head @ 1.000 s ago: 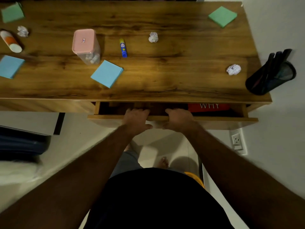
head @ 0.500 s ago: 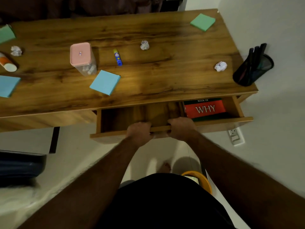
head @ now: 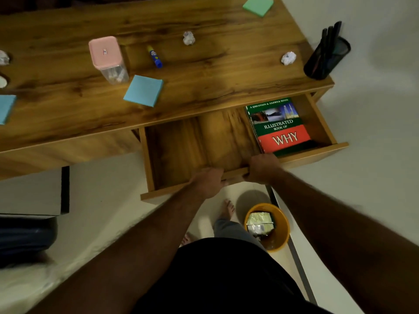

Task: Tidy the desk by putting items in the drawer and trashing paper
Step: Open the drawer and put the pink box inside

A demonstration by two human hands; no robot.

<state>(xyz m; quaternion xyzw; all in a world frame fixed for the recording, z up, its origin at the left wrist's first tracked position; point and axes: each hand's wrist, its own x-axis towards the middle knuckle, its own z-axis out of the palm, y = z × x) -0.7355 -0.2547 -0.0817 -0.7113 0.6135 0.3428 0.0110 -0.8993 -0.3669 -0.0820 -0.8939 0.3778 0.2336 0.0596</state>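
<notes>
— Two hands on the drawer (head: 176, 152)?
— Yes. The left hand (head: 207, 183) and right hand (head: 263, 167) both grip its front rail, side by side near the middle. The fingers (head: 217, 172) curl over the rail's top edge, clenched around the wood.
— Which way does the drawer run?
— Its long axis runs along the worktop (head: 204, 87) front edge; it stands pulled out toward the person, open.
— Anything inside?
— A book (head: 280, 128) lies flat at the drawer's right end, cover up, its spine running front to back.
— And beyond the drawer, on the worktop?
— A blue pad (head: 144, 90) just behind the drawer's left end, a pink-lidded box (head: 107, 57) beyond that, and a glue stick (head: 155, 56) lying with its long axis pointing roughly away from the drawer. Paper balls: one (head: 188, 38) far behind the drawer, one (head: 288, 57) behind its right end, near a pen cup (head: 326, 57). A green pad (head: 258, 6) sits at the far edge.
— Below the drawer?
— A yellow bin (head: 281, 227) on the floor, beneath its right half.
</notes>
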